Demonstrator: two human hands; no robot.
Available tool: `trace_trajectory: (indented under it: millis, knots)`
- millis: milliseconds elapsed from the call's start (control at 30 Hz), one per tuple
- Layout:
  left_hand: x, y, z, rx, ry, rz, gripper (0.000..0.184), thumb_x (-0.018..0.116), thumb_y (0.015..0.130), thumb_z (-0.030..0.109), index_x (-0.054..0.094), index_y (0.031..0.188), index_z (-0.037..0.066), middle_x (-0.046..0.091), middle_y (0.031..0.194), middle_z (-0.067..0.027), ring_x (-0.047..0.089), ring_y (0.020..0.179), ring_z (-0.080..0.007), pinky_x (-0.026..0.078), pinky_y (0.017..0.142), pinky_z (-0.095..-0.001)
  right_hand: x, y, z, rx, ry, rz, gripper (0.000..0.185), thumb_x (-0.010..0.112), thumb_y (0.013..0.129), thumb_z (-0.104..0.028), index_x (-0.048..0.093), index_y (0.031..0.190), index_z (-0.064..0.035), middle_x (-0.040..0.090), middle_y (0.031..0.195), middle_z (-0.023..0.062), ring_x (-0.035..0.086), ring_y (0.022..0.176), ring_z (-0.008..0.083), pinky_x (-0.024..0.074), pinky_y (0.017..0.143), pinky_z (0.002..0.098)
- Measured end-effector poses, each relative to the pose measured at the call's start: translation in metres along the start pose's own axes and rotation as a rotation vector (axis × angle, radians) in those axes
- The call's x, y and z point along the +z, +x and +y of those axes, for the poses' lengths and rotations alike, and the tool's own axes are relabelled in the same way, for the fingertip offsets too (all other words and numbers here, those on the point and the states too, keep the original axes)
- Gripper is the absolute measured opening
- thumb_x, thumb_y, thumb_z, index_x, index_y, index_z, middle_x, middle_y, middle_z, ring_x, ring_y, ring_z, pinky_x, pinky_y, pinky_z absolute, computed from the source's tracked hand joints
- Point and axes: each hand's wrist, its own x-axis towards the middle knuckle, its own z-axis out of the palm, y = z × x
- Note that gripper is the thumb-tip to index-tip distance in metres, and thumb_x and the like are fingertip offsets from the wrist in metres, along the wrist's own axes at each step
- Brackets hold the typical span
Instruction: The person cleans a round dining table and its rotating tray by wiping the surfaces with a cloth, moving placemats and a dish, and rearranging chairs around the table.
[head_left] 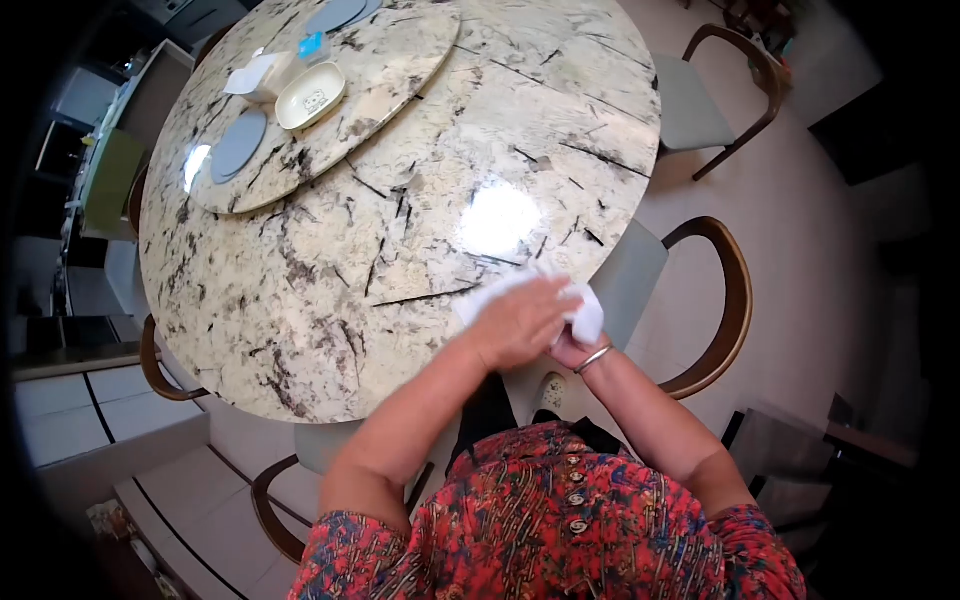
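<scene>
A white cloth (588,318) is bunched between my two hands at the near right edge of the round stone table (430,250). My left hand (525,322) lies over the cloth, its fingers close together and slightly blurred, pressing it from above. Part of the cloth shows past the left hand's far side. Below and to the right, my right hand (573,350), with a silver bangle (592,360) at the wrist, grips the cloth from underneath. Most of the right hand's fingers are hidden by the cloth and the left hand.
On the table's raised round turntable (365,125) are a cream tray (311,96), a tissue box (268,78), a small blue-topped container (313,46) and grey-blue mats (239,145). Wooden chairs with grey seats surround the table, one (625,280) close by my right hand.
</scene>
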Motion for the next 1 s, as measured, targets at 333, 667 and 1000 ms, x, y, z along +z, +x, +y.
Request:
trace_trajectory:
  millis: [333, 667, 1000]
  knots:
    - [-0.178, -0.259, -0.026, -0.657, -0.655, 1.312, 0.046, 0.033, 0.096, 0.030, 0.058, 0.117, -0.003, 0.064, 0.105, -0.0142, 0.060, 0.097, -0.0256, 0.047, 0.087, -0.0361, -0.007, -0.004, 0.005, 0.205, -0.166, 0.230, 0.036, 0.044, 0.096, -0.024, 0.051, 0.123, -0.0010, 0.058, 0.121, 0.0159, 0.058, 0.111, 0.0312, 0.0494, 0.093, 0.0458]
    - [-0.110, -0.225, -0.054, -1.077, 0.829, 0.236, 0.045, 0.037, 0.096, 0.020, 0.039, 0.137, 0.004, 0.037, 0.143, -0.0210, 0.024, 0.138, -0.0384, 0.020, 0.113, -0.0461, -0.032, -0.034, 0.013, 0.370, -0.195, 0.321, 0.027, 0.049, 0.095, -0.022, 0.058, 0.106, 0.0007, 0.064, 0.096, 0.0134, 0.064, 0.088, 0.0276, 0.0532, 0.085, 0.0430]
    - [0.012, 0.022, 0.002, -0.303, 0.475, 0.045, 0.049, 0.043, 0.093, 0.023, 0.040, 0.140, 0.010, 0.035, 0.146, -0.0201, 0.030, 0.137, -0.0343, 0.023, 0.112, -0.0456, -0.052, -0.078, 0.005, 0.255, -0.152, 0.331, 0.028, 0.048, 0.096, -0.024, 0.059, 0.106, -0.0001, 0.063, 0.093, 0.0111, 0.063, 0.088, 0.0256, 0.0538, 0.083, 0.0410]
